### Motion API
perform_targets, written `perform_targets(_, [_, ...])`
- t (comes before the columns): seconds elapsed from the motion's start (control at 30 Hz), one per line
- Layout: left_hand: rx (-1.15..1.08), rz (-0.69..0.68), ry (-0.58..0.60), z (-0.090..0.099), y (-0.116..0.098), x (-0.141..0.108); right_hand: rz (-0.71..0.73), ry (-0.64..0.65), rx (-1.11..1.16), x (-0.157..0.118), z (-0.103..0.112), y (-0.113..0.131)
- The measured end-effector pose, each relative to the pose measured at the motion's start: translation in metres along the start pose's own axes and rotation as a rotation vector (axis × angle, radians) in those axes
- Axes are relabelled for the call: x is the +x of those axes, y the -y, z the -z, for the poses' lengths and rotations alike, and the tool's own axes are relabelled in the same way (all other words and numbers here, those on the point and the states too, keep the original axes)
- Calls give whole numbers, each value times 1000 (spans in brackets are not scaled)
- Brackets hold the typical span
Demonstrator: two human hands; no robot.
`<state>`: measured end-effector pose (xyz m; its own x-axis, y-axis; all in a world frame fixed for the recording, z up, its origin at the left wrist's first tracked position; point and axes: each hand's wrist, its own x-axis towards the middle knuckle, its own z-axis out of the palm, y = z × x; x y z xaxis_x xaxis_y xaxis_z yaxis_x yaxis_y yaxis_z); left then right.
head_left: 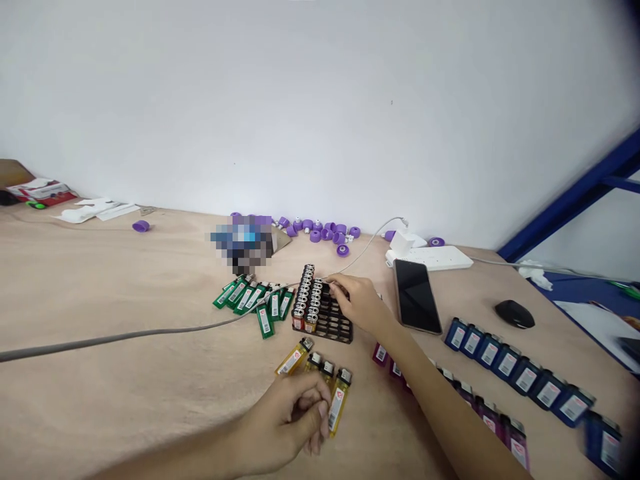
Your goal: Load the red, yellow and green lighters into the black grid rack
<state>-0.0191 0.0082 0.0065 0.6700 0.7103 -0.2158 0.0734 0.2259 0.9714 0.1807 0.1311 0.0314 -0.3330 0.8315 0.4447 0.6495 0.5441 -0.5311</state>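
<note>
A black rack (334,327) stands mid-table, its left columns filled with upright lighters (306,293). My right hand (353,300) reaches over the rack's right part, fingers pinched at its far end; what they hold, if anything, is hidden. Nearer to me, my left hand (290,417) hovers with curled fingers beside several yellow lighters (339,400), and its grip is unclear. Green lighters (265,320) lie in a loose group left of the rack. Purple lighters (490,420) lie in a row partly behind my right forearm, and blue lighters (527,379) form another row farther right.
A phone (417,295), a black mouse (515,314) and a white power strip (445,257) are at the right. Purple caps (327,232) lie along the wall. A grey cable (165,331) crosses the table's left side. White papers (95,209) lie at the far left.
</note>
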Motion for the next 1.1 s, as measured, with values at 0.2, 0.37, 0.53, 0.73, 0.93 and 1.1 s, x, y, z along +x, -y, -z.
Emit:
perform_targets(0.2, [113, -24, -3, -1, 0, -5, 4, -218, -16, -73, -10, 36])
perform_targets(0.37, [106, -61, 13, 1, -3, -6, -30, 22, -72, -130, -11, 59])
perform_targets(0.53, [151, -66, 11, 2, -3, -6, -279, 317, -157, -133, -3, 63])
perform_targets(0.73, [188, -101, 14, 4, 1, -5, -568, 459, -94, -114, 7, 78])
perform_targets(0.93, [202, -95, 19, 4, -1, -5, -652, 376, 145, -118, 4, 73])
perform_targets(1.1, [313, -119, 29, 2, -6, -7, -645, 247, 489, -117, 3, 70])
